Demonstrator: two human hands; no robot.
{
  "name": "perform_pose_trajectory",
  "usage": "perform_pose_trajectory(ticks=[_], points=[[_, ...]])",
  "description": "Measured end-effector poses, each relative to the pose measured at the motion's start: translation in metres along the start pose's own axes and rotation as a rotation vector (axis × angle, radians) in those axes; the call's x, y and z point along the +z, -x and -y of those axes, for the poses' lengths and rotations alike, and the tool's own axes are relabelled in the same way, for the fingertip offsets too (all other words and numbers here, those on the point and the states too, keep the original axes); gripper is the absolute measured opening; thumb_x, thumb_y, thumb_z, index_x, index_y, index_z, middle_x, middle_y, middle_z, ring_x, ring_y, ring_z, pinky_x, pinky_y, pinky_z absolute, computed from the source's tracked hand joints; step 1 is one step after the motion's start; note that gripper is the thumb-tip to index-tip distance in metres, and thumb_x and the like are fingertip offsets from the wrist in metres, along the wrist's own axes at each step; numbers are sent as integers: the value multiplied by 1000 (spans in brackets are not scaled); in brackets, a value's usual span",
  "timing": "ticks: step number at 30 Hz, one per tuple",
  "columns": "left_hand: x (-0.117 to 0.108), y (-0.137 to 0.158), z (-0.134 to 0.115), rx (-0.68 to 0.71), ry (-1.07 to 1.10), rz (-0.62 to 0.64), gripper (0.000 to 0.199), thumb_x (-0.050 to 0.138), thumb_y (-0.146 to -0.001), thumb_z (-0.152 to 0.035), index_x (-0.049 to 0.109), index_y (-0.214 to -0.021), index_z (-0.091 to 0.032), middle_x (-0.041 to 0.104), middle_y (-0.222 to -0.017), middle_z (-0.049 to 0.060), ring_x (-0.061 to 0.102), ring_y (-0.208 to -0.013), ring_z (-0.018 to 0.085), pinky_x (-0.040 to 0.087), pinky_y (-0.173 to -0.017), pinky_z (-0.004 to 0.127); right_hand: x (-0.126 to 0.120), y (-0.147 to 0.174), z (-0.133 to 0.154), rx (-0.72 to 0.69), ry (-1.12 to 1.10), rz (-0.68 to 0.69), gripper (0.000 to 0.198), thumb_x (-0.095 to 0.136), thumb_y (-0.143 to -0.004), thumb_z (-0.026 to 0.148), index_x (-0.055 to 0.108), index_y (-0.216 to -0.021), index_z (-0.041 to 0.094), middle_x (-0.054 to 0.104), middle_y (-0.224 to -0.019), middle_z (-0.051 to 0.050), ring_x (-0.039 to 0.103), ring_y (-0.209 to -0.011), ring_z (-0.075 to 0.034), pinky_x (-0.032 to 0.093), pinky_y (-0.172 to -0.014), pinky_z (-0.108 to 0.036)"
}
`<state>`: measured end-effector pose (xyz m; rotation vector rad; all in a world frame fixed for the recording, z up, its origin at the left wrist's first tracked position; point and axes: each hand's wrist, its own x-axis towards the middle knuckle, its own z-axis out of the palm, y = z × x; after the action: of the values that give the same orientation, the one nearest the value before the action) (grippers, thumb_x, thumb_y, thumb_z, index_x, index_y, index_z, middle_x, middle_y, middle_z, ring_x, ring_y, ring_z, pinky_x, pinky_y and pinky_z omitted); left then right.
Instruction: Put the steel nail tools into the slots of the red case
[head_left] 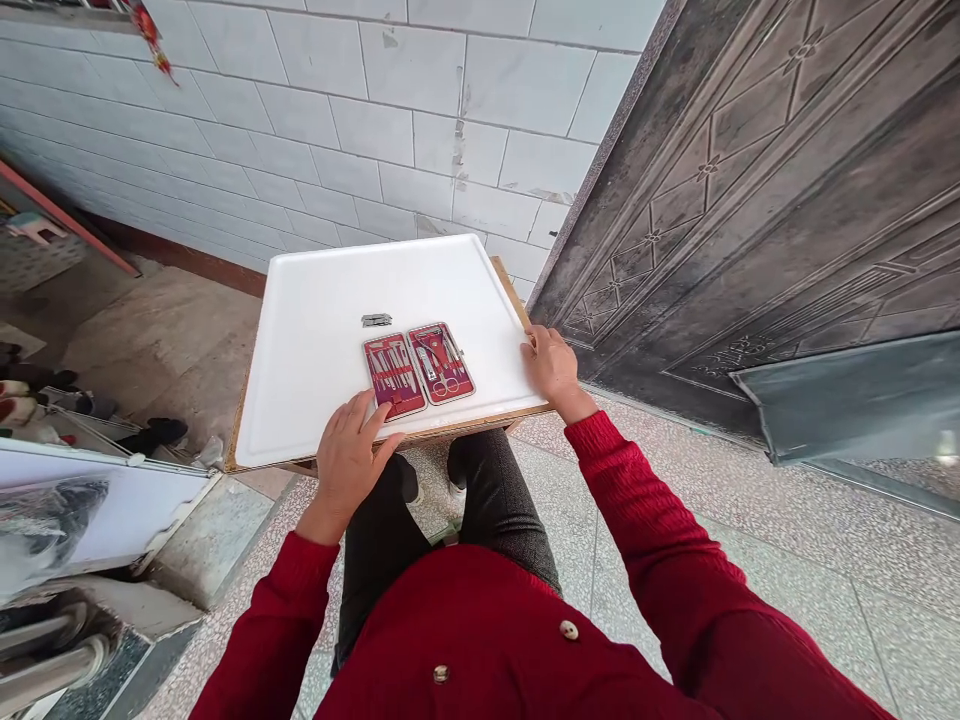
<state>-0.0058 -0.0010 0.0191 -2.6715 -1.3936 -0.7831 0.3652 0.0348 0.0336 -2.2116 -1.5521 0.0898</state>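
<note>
Several tools [399, 356] in red case [409, 402] — details unclear

Bright soft lt w/ edge distort.

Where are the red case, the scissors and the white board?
Red case [409, 403]: head view, bare lower lining.
Scissors [447, 385]: head view, by the finger loops.
White board [322, 370]: head view, bare top.

We stretch two arms [645, 520], clad in red knitted sleeves [262, 620], forward and apart. Our bare left grip [346, 458] faces palm down, thumb [387, 452] splayed; our bare right grip [553, 364] has partly bent fingers [537, 337].
</note>
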Motion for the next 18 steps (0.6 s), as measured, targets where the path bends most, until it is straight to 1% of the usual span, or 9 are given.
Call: perform_pose_trajectory(ticks=[4,7,10,12,13,15,16,18], points=[[-4,2,-4,-9,-3,12,44,57,-102,-48,66,-134,-20,59,-152,21,58,-138,39,46,-115,59,-2,8,-2,29,-25,8,40,48,-98,25,64,-133,16,69,-123,-18,65,-109,-33,50,-91,-43],[-10,0,0,-6,36,35,43,55,-103,-49,65,-135,-22,61,-150,18,59,-137,37,49,-113,57,-5,11,0,14,-18,-9,39,49,-97,24,66,-130,16,68,-126,-19,63,-113,-33,50,-93,-44],[-15,-3,9,-19,69,30,40,51,-105,-46,64,-135,-23,63,-147,15,60,-136,33,51,-113,52,-9,14,9,-78,-22,-88,37,53,-93,22,69,-126,16,66,-131,-20,58,-122,-34,48,-99,-45],[-16,-6,14,-39,82,14,38,48,-106,-45,65,-132,-22,64,-146,14,60,-135,32,51,-113,50,-12,16,21,-172,-59,-96,33,54,-93,22,72,-121,16,69,-124,-18,61,-116,-33,48,-99,-45],[-15,-7,15,-46,90,7,37,48,-107,-44,66,-130,-22,65,-144,13,60,-134,31,51,-113,50,-13,17,31,-221,-88,-69,30,54,-94,22,74,-116,17,72,-117,-17,63,-108,-31,48,-96,-43],[-12,-8,16,-53,103,4,35,48,-106,-42,67,-127,-21,67,-140,13,61,-133,31,50,-113,50,-14,20,54,-312,-152,56,25,53,-97,24,76,-104,19,75,-100,-11,66,-91,-26,49,-86,-38],[-11,-8,15,-55,108,6,35,48,-106,-41,67,-127,-22,68,-139,12,60,-133,31,50,-113,50,-15,22,68,-348,-176,124,23,54,-97,26,76,-98,20,75,-96,-9,66,-86,-24,47,-80,-35],[-8,-7,13,-61,111,10,34,48,-106,-40,68,-127,-22,69,-136,11,59,-135,31,49,-114,51,-14,23,99,-401,-198,247,20,57,-97,26,76,-92,20,76,-89,-5,65,-79,-20,44,-74,-31]])
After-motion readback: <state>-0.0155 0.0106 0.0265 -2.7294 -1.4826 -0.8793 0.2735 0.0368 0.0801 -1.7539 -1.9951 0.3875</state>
